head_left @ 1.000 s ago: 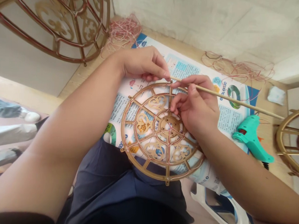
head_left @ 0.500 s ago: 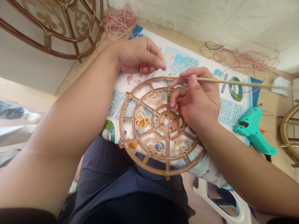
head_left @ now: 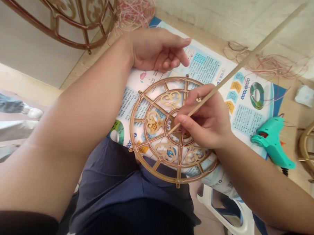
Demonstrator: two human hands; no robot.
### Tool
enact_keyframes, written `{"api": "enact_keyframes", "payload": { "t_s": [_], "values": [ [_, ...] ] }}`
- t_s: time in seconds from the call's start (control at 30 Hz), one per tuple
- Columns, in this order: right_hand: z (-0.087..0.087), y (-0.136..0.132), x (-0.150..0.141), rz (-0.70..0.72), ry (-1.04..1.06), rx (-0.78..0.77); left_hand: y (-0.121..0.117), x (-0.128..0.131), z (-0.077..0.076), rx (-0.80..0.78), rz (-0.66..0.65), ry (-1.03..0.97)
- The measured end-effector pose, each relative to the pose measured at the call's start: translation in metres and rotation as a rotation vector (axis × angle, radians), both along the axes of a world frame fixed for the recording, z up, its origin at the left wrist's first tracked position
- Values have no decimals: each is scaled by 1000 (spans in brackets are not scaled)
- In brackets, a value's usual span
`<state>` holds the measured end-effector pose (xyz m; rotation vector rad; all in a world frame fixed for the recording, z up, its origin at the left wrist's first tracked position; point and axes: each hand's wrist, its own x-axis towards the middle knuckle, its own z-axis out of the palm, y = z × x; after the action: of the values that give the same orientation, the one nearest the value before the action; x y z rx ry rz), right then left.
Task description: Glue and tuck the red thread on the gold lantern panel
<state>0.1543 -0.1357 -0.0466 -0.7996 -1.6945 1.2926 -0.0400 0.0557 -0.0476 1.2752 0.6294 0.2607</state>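
Note:
A round gold openwork frame (head_left: 156, 141) laced with thin red wire lies on a printed poster (head_left: 208, 69) at the table's near edge, partly over my lap. My right hand (head_left: 207, 121) pinches a long thin wooden stick (head_left: 242, 62) whose lower tip rests near the frame's hub; the stick slants up to the right. Beyond the frame's far rim, my left hand (head_left: 160, 50) hovers over the poster with its fingers loosely curled and nothing in them.
A teal glue gun (head_left: 271, 141) lies right of the poster. Tangles of red wire (head_left: 266, 63) sit along the far wall and at the back left (head_left: 134, 9). Larger gold frames stand at the top left (head_left: 72, 20) and right edge (head_left: 310, 152). A white stool (head_left: 228, 212) is below.
My right hand swung the stick from lying level across the frame's top to slanting steeply up, its tip now at the hub. My left hand let go of the stick's end and drew back.

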Motion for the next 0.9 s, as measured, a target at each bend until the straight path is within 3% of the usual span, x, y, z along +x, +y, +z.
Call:
{"api": "enact_keyframes", "payload": {
  "t_s": [0.13,0.3,0.47,0.57,0.63,0.73,0.9],
  "values": [
    [-2,-3,-1,61,-50,36,-5,0,3,45,-10,17],
    [-4,-4,-3,65,-98,78,-17,4,11,279,-64,94],
    [-1,-3,-4,34,-18,-69,-29,9,16,493,-109,225],
    [3,0,-3,2,51,-161,-39,9,24,699,-25,355],
    [4,3,-3,-9,101,-232,-46,11,35,815,128,409],
    [6,10,-1,-32,155,-323,-57,20,64,933,343,366],
    [5,18,2,-75,248,-373,-90,38,115,972,447,237]
  ]
}}
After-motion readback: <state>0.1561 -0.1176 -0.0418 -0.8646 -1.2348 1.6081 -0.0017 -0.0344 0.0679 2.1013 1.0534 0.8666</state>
